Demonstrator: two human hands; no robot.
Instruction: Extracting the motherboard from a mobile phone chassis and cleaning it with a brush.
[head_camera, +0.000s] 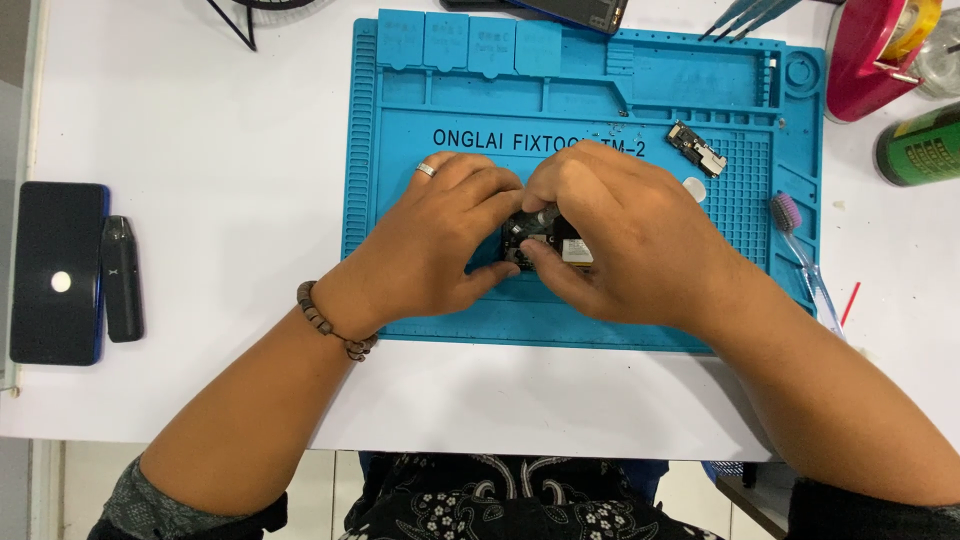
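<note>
Both hands meet over the middle of a blue silicone repair mat (420, 110). My left hand (440, 235), with a ring and a bead bracelet at the wrist, and my right hand (620, 240) pinch a small dark circuit board (535, 240) between the fingertips. Most of the board is hidden by my fingers. A second small board part (696, 148) lies on the mat up and to the right of my right hand.
A black phone (55, 272) and a slim black device (122, 278) lie at the table's left. A toothbrush (800, 250) rests on the mat's right edge. A red tape holder (870, 55), a green can (920, 145) and tweezers (745, 15) sit top right.
</note>
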